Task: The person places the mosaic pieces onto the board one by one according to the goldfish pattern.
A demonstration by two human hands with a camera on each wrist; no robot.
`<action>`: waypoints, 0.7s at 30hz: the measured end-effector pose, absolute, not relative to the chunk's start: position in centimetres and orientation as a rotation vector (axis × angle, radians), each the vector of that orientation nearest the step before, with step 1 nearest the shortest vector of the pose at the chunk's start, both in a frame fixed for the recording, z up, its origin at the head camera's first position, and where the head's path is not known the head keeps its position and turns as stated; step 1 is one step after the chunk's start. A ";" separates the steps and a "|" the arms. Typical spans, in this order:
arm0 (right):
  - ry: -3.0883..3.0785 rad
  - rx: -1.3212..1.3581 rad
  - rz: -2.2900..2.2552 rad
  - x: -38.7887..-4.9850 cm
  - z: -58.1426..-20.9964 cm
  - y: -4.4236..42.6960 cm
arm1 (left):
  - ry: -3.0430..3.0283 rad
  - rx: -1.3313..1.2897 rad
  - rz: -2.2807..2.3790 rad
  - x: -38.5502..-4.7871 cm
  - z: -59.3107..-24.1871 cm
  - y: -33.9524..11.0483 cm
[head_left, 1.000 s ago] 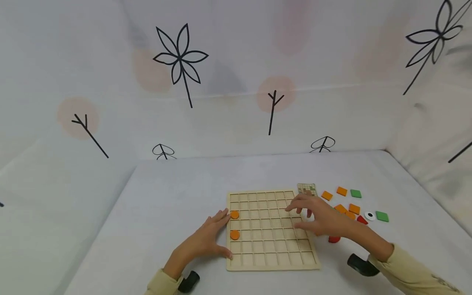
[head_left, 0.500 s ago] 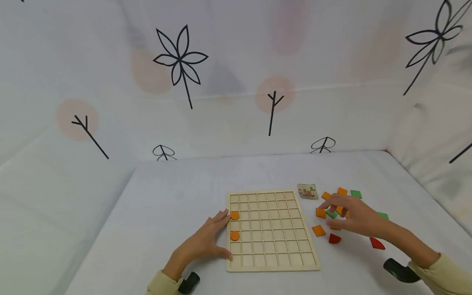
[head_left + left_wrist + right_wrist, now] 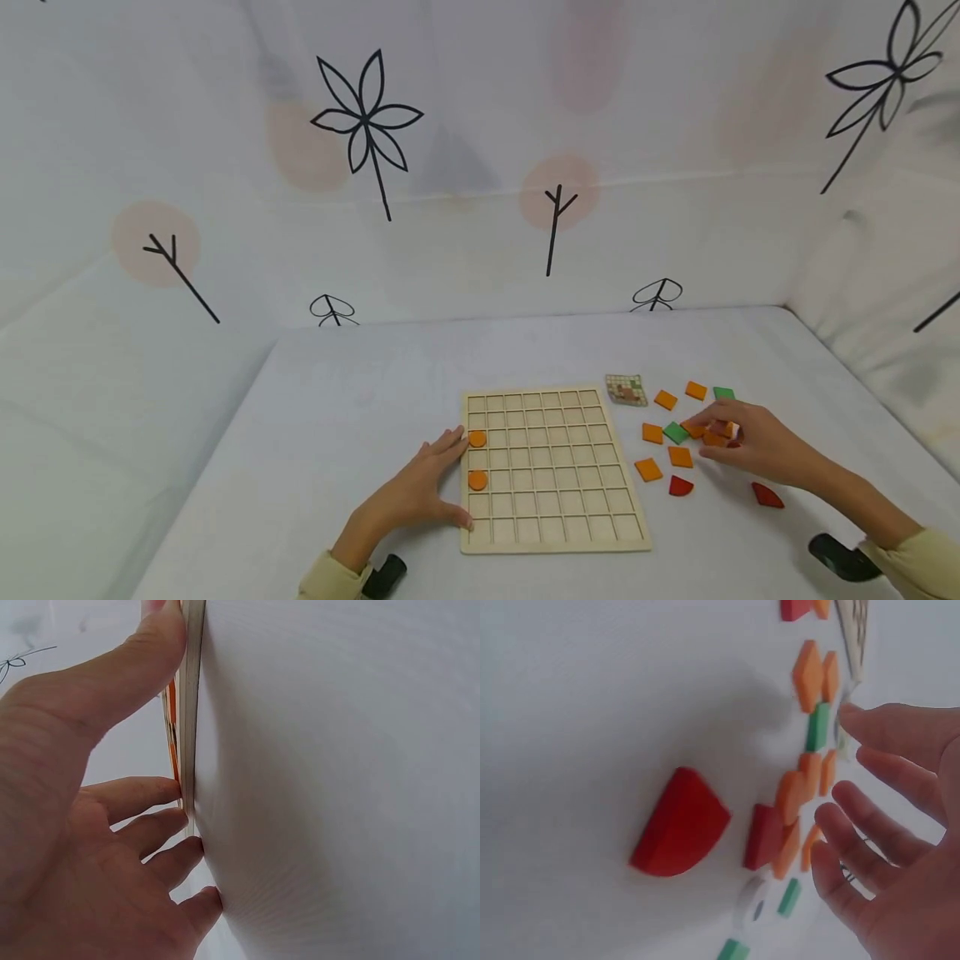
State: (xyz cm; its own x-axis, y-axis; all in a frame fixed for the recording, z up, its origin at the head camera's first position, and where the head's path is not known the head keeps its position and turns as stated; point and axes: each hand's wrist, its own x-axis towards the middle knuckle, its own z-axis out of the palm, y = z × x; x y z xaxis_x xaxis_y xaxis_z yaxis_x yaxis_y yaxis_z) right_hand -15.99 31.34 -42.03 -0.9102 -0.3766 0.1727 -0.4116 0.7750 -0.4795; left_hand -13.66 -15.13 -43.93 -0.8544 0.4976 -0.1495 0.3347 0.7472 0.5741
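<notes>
A pale gridded board lies flat, with two orange discs in its leftmost column. My left hand rests against the board's left edge, thumb and fingertips touching it; the left wrist view shows the fingers along that edge. My right hand hovers over the scattered pieces at the right, fingers apart and slightly bent, with nothing plainly held. Near its fingertips are orange tiles and a green tile. In the right wrist view, the hand is beside a red piece.
A small patterned card lies beyond the board's upper right corner. More orange tiles and red pieces lie right of the board. A white ring appears in the right wrist view. A drawn-on white cloth hangs behind.
My right hand has moved right, from over the board's right side to the loose pieces, uncovering the card and several tiles. The left hand has stayed at the board's edge.
</notes>
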 end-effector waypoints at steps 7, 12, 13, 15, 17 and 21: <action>-2.952 0.567 0.750 -16.2 -43.3 32.3 | 2.654 0.647 0.785 -13.6 -43.8 -15.2; -2.981 0.510 0.751 -16.2 -43.7 32.6 | 2.652 0.643 0.793 -13.5 -43.7 -15.2; -2.982 0.502 0.758 -16.2 -43.7 32.7 | 2.651 0.643 0.796 -13.5 -43.7 -15.2; -2.983 0.488 0.749 -16.3 -43.9 32.6 | 2.651 0.641 0.795 -13.4 -43.7 -15.2; -2.978 0.486 0.749 -16.3 -44.0 32.5 | 2.652 0.638 0.792 -13.4 -43.7 -15.2; -2.954 0.484 0.736 -16.3 -44.0 32.4 | 2.650 0.644 0.804 -13.4 -43.7 -15.1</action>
State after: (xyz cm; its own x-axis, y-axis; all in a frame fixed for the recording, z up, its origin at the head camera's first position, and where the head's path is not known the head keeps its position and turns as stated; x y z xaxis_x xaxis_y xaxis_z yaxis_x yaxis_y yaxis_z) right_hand -16.31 32.36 -44.01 -0.9490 -0.2864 0.1319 -0.3148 0.8369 -0.4478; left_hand -13.42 -15.15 -43.65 -0.8556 0.4958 -0.1490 0.3295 0.7435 0.5820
